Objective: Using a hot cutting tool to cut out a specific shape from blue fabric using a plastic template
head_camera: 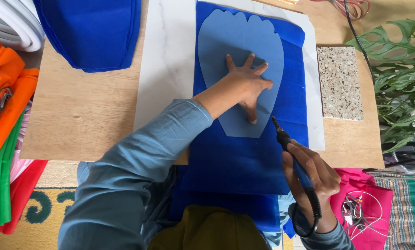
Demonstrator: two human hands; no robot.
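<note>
Head view: left hand (244, 85) flat, spread on one template (240, 46); right hand (311, 173) gripping one hot-knife tool (293, 155).

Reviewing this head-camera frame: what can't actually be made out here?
- Whether the tool tip touches the blue fabric: too small to tell.
- Template surface beneath the left hand: covered by the palm.
- Tool body: mostly wrapped by the right hand.
- Folded blue stack: cut off by the top edge.
</note>
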